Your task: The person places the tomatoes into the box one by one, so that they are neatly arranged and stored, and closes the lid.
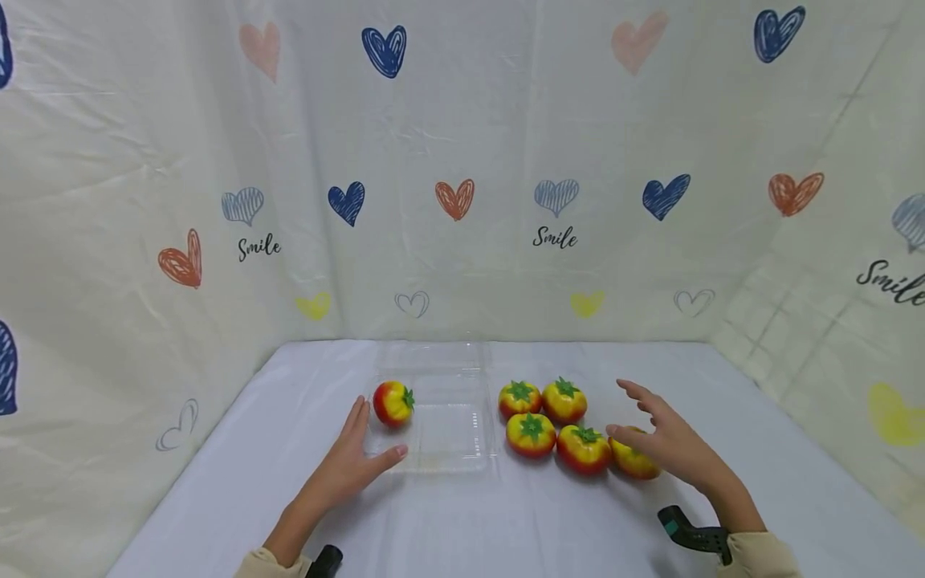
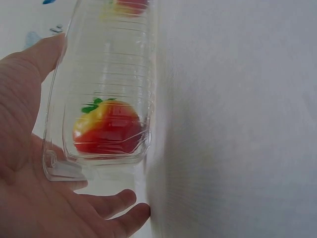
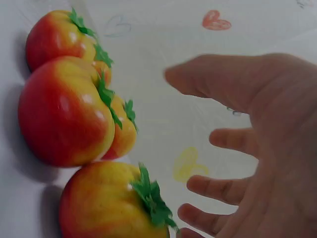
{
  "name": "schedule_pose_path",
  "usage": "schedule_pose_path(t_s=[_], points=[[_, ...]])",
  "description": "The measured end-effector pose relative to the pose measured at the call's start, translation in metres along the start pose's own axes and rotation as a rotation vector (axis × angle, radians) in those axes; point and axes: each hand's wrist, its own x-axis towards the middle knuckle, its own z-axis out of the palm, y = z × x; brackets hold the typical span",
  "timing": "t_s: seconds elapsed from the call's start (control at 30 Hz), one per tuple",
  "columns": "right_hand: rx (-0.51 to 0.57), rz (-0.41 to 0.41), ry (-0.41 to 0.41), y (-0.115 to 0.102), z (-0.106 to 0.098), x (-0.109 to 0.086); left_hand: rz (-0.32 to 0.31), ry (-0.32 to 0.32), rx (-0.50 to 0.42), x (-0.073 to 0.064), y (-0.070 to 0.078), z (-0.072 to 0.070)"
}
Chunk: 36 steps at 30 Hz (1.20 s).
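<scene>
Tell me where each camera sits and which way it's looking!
Head: on the person's head, looking forward and down at the box, loose tomatoes and heart sheet; left hand and right hand show.
Left wrist: on that wrist, looking at the box and boxed tomato; left hand shows.
Right wrist: on that wrist, looking at loose tomatoes and heart sheet; right hand shows.
Shared: head and left wrist both show the boxed tomato.
</scene>
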Motion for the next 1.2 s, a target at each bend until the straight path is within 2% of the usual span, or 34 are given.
schedule_pose_path(t_s=[0.23,0.37,0.63,1.0,1.2], points=[[0.047,0.064,-0.159,0.013,-0.005,-0.001,-0.005,0.001,-0.003,0.0,0.001,0.0],[0.039,0.081,-0.206,0.02,-0.006,0.001,-0.002,0.002,-0.002,-0.001,0.002,0.0],[0.019,0.042,-0.213,0.03,-0.005,0.002,0.003,0.002,0.004,-0.004,0.003,-0.001],[-0.049,0.128,-0.22,0.033,-0.001,0.006,-0.009,0.004,-0.001,-0.003,0.007,0.0],[-0.064,0.125,-0.204,0.034,0.0,0.007,-0.01,0.008,0.001,-0.004,0.005,-0.001]])
